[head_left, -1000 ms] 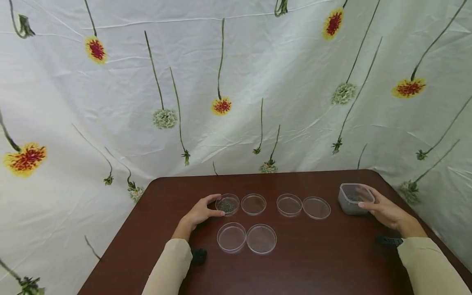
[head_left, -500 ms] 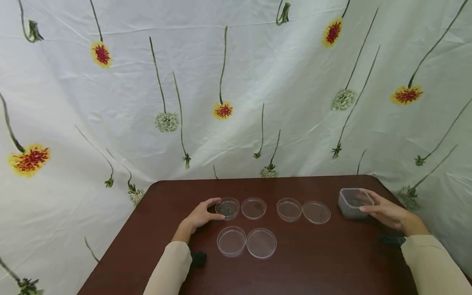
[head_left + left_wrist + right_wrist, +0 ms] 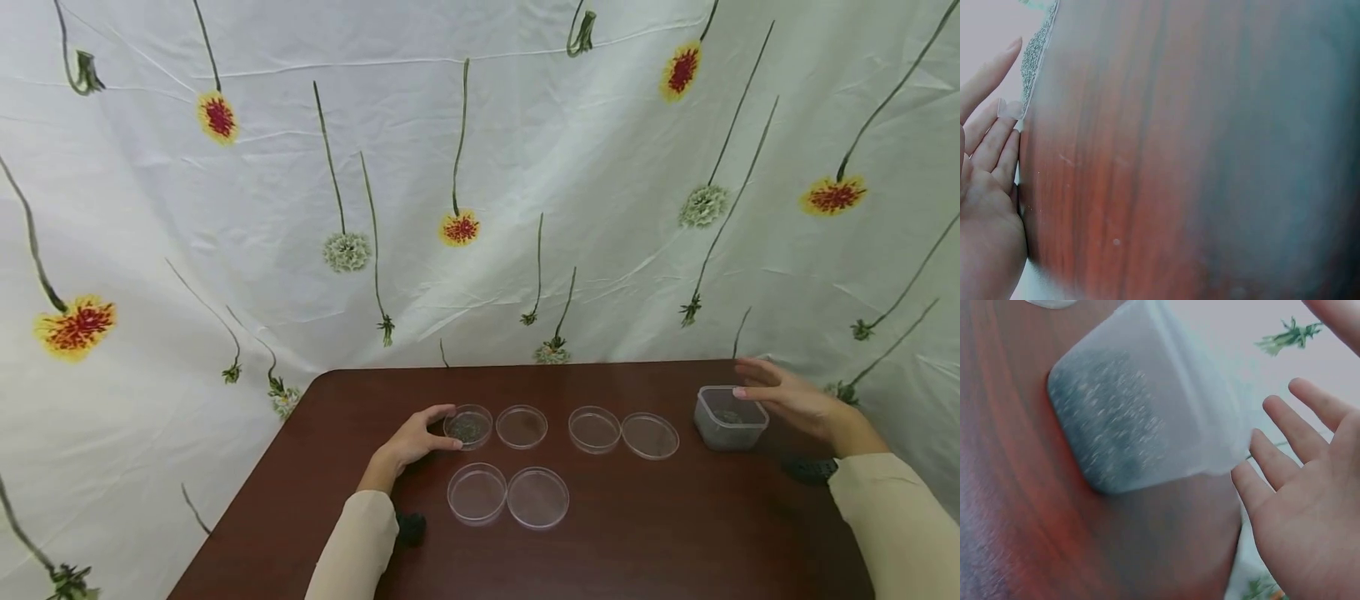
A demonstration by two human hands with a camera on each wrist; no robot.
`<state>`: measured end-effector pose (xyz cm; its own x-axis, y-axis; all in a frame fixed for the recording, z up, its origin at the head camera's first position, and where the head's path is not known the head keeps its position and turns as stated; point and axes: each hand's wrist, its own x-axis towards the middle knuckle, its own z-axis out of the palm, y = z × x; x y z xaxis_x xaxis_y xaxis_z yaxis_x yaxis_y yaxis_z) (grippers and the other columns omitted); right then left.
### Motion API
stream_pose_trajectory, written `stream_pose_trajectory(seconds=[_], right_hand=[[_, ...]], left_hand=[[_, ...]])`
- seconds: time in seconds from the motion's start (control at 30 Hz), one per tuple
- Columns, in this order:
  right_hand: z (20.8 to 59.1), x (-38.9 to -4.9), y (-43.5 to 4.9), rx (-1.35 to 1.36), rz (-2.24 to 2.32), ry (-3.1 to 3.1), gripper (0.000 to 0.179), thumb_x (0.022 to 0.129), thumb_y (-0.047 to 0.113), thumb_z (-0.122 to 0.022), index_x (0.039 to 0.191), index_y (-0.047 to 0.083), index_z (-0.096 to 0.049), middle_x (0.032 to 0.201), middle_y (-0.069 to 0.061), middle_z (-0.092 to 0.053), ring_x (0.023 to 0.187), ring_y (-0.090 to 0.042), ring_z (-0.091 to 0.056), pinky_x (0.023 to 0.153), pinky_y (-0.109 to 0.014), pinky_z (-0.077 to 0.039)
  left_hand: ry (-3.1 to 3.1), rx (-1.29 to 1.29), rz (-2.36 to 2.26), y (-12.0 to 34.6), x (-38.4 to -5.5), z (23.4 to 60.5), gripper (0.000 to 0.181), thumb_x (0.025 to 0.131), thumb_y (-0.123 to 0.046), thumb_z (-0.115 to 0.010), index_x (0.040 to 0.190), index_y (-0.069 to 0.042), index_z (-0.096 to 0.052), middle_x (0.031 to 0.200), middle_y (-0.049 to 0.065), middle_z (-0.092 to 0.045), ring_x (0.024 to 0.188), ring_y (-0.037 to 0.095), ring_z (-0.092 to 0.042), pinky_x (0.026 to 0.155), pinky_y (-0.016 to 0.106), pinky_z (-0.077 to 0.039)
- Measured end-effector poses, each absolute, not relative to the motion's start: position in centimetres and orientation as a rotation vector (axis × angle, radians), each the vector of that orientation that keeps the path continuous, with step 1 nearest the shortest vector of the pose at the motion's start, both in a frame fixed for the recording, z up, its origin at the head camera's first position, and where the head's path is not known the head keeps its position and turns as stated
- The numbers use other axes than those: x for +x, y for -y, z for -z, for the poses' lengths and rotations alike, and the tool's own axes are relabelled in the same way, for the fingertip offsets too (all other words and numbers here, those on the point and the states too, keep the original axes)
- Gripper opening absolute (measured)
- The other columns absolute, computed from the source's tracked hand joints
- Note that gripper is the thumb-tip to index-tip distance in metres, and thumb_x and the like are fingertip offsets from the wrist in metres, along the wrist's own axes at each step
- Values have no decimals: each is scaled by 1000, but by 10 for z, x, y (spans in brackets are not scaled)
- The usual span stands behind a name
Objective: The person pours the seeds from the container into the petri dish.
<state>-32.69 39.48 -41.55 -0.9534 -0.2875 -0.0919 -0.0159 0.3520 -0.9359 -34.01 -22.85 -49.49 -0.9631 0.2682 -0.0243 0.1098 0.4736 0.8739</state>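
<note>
My left hand (image 3: 408,440) holds a clear petri dish (image 3: 468,428) at the table's back left, thumb at the near side and fingers at the far side. Dark grey granules (image 3: 1035,53) lie in that dish. At the back right stands a square translucent plastic tub (image 3: 730,422), partly filled with the same sort of dark granules (image 3: 1110,419). My right hand (image 3: 802,407) hovers over the tub's right edge, fingers stretched out and holding nothing. In the right wrist view, its spread fingers (image 3: 1291,428) are beside the tub's rim.
Right of the filled dish, several clear petri dish halves stand in a row, among them one dish (image 3: 522,427) and a pair (image 3: 595,431). Two more, side by side, lie nearer on the dark wooden table (image 3: 645,542). A flower-patterned cloth (image 3: 615,167) hangs behind.
My right hand has let go of the tub, straightened its fingers and risen slightly to the right. The left hand stays at its dish. The head view has tilted a little.
</note>
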Motion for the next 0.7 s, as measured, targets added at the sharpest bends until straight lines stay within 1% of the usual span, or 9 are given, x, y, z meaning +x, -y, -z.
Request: stream_pose_trajectory(seconds=[0.1,0.23,0.33,0.5,0.7], right_hand=[[404,-329,-388,-296,1591,-2434,94,103,15,-65,161,-7,6,164,-37,5,148,-59,1,113,-74,-11],[390,-331,-370,-367,1592,-2476,92,103,17,-66,163,-4,1,166,-34,-1,149,-57,-4,113,-72,-15],[381,-333,-356,-433,1624,-2465,89,103,15,-66,164,-2,-3,167,-31,-6,150,-54,-6,114,-70,-17],[375,-336,-335,-518,1636,-2442,87,101,10,-67,164,-3,-7,166,-31,-11,150,-53,-9,113,-69,-23],[374,-344,-317,-596,1598,-2443,84,100,10,-68,163,-4,-14,166,-30,-15,151,-51,-12,113,-70,-23]], left_hand=[[-2552,343,-1503,228,-341,495,75,87,-18,-87,152,-5,-51,154,16,-49,147,40,-34,116,60,-28],[-2554,335,-1510,229,-342,497,75,87,-17,-87,151,-4,-51,153,16,-49,147,40,-34,116,61,-28],[-2552,331,-1512,230,-342,497,75,86,-16,-87,151,-5,-51,153,16,-49,147,40,-34,116,61,-28],[-2535,340,-1528,229,-341,496,75,87,-14,-86,152,-3,-50,154,17,-49,147,41,-34,116,60,-28],[-2526,354,-1531,228,-341,493,75,87,-13,-86,151,-2,-50,154,18,-49,147,41,-34,116,61,-27]])
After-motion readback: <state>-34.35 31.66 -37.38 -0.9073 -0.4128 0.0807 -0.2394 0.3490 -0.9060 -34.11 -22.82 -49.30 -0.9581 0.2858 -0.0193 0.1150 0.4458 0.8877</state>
